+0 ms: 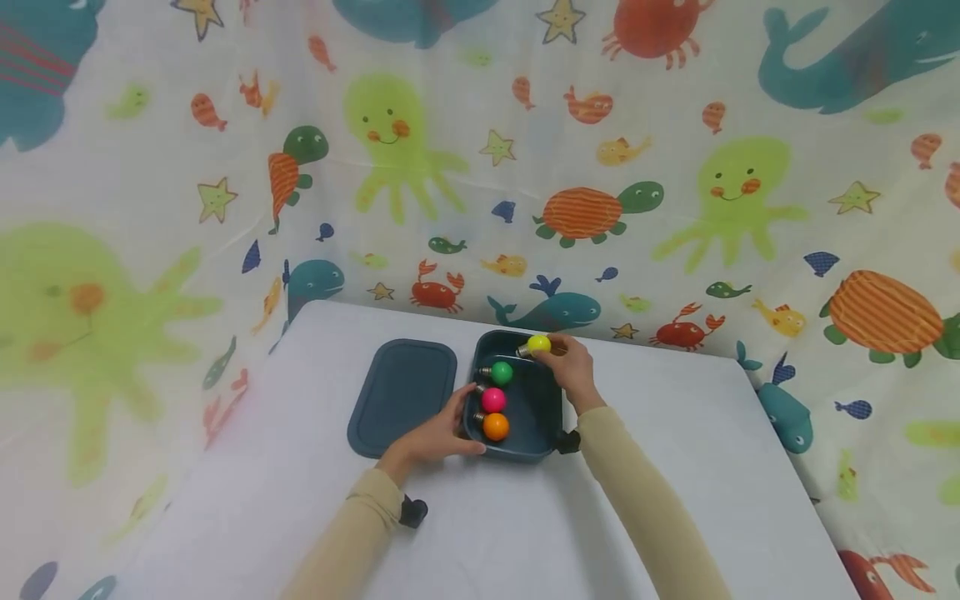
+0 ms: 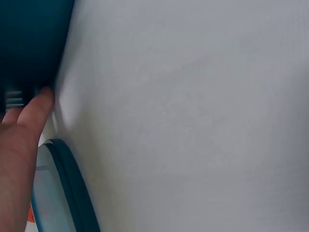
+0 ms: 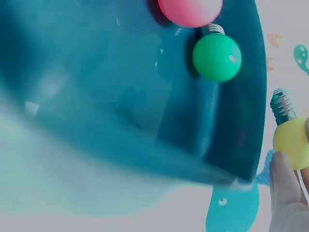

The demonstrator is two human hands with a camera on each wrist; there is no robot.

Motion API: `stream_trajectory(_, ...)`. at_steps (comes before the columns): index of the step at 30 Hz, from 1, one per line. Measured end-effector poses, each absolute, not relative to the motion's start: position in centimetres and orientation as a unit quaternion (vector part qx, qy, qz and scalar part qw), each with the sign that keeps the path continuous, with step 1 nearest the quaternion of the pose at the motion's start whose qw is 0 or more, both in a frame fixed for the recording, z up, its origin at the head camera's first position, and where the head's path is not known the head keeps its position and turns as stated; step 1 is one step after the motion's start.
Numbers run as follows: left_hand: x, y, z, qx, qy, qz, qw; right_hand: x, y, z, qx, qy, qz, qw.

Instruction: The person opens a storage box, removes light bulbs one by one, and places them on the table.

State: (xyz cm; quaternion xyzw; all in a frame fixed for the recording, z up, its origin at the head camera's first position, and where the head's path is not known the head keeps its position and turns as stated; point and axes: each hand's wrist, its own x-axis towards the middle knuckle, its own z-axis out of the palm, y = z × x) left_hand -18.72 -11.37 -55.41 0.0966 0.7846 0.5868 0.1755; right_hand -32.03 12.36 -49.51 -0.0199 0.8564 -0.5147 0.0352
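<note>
A dark blue rectangular container stands on the table. In its left half lie a green light bulb, a pink light bulb and an orange light bulb, screw bases pointing left. My right hand pinches a yellow light bulb by its globe above the container's far end; the right wrist view shows its ridged base free of the fingers. My left hand holds the container's near left corner, fingers along the left side and thumb against the near wall.
A matching dark blue lid lies flat on the table, left of the container. White cloth covers the table. Behind and beside it hangs a curtain printed with sea animals.
</note>
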Motion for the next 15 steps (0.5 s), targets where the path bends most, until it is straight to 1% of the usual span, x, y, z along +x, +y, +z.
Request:
stream_trajectory(4,-18.6,-11.4,-55.3,0.094,0.784,0.589,0.174,-31.9,14.0,-49.2,-0.004,0.841,-0.541,0.028)
stream_trajectory(8,-18.6,-11.4,-55.4,0.093,0.787,0.584,0.177,-31.7,16.8,-49.1,0.026,0.823,-0.567,0.016)
stream_trajectory(15,-18.8,-11.6,-55.4,0.098,0.784,0.587,0.176,-31.3,22.6,-50.2,0.115,0.782,-0.613,0.006)
